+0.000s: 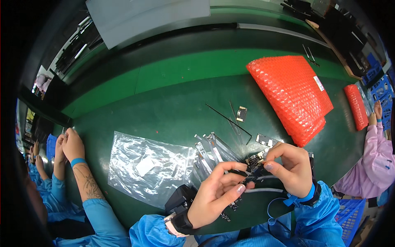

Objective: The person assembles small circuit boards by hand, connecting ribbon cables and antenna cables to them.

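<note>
In front of me, a small dark circuit board (254, 159) with light connectors is held between both hands. My right hand (293, 169) pinches its right side between thumb and forefinger. Curled around the board's lower left end are the fingers of my left hand (220, 193); their exact grip is partly hidden. A grey cable (265, 190) runs just below the fingers toward my right wrist. Beside my left hand lies a pile of flat grey strip cables (212, 150) with small connectors. Another small board (266, 140) lies just beyond my right hand.
A clear plastic bag (148, 166) lies left of the cables. Red bubble-wrap packages (292, 96) (356, 107) stand at the right. A thin black rod (228, 119), a small board (241, 114) and tweezers (310, 55) lie farther off. Co-workers' arms (88, 181) are at both sides.
</note>
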`<state>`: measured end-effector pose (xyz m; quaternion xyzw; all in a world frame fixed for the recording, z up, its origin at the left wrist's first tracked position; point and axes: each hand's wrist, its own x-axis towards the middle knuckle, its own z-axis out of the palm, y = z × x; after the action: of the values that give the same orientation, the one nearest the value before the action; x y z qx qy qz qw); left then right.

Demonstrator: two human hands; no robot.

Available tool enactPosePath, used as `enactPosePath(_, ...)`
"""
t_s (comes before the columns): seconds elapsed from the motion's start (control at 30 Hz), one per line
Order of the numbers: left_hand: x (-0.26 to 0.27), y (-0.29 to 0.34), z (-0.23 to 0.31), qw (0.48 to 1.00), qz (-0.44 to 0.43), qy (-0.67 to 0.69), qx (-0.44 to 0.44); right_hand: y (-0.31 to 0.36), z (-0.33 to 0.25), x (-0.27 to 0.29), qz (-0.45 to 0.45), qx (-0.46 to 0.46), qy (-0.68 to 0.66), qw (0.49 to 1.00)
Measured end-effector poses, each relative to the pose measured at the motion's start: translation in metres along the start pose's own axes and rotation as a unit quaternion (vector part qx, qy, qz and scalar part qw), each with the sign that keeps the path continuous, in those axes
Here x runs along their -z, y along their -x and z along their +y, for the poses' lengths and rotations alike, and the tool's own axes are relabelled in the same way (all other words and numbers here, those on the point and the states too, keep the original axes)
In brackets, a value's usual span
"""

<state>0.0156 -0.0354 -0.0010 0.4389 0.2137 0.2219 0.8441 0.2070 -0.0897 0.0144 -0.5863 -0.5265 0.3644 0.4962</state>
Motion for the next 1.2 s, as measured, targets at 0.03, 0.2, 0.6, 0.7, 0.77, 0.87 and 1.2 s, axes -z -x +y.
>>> enactPosePath(0.03,0.001,0.002,0.002,1.000,0.000,-0.004,-0.005,-0.002,-0.004,0.002,0.002,0.061,0.021,0.998)
enactPosePath(0.2,0.000,0.008,0.005,0.986,0.015,-0.057,-0.157,-0.002,-0.049,0.015,0.038,0.281,0.227,0.932)
enactPosePath(0.6,-0.009,0.017,0.027,0.715,0.247,-0.436,-0.487,0.014,-0.049,-0.010,-0.059,-0.087,-0.171,0.980)
enactPosePath(0.7,0.003,0.017,0.034,0.923,0.190,-0.122,-0.311,0.004,-0.040,-0.004,-0.047,-0.095,-0.202,0.974)
enactPosePath(0.77,0.008,0.016,0.037,0.954,0.155,-0.064,-0.247,0.001,-0.034,-0.005,-0.057,-0.095,-0.199,0.974)
enactPosePath(0.87,0.014,0.014,0.037,0.979,0.116,0.082,-0.144,-0.001,-0.030,-0.006,-0.076,-0.101,-0.199,0.972)
enactPosePath(1.2,0.010,0.005,0.029,0.983,0.113,0.072,-0.125,-0.006,-0.023,-0.020,-0.093,-0.098,-0.163,0.977)
